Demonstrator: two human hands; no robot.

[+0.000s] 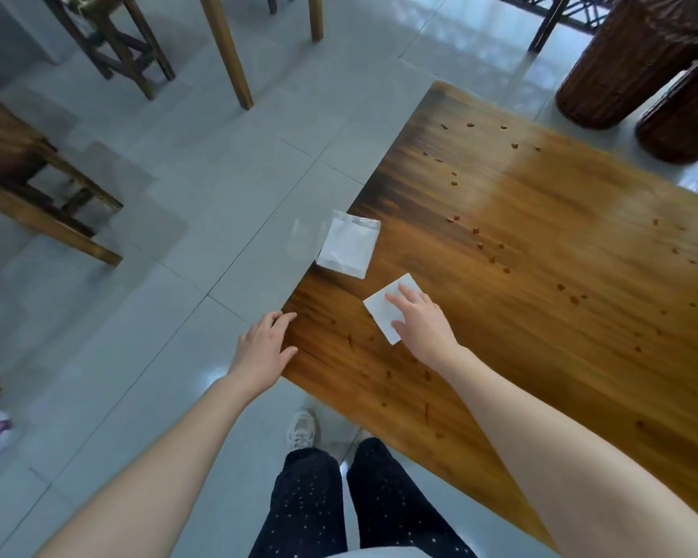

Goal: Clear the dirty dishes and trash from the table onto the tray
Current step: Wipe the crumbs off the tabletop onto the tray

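The table (540,356), of glossy varnished wood with dark grain streaks, is seen running from 6 to 2 o'clock. Small brown crumbs (476,230) are scattered over it, mostly toward 2 and 3 o'clock of the napkin. Nothing is set between the hands and the napkin.

Dark wooden stools (113,42) are placed at 10 and 11 o'clock on the grey tiled floor (178,235). Two round woven wicker drums (621,74) are found at 1 o'clock beyond the far table edge. A pale shoe (302,428) is seen at 6 o'clock.

A white packet (347,247), soft and crinkled, is laid at the table's left edge and partly overhangs it. Its contents cannot be told.

The napkin (377,312), a flat white square, is laid near the table's near corner, at 5 o'clock of the packet. It is pressed by the right hand (424,324) with fingers straight and spread. The left hand (262,348) is rested on the table edge at 9 o'clock of the napkin, fingers relaxed, with nothing held.
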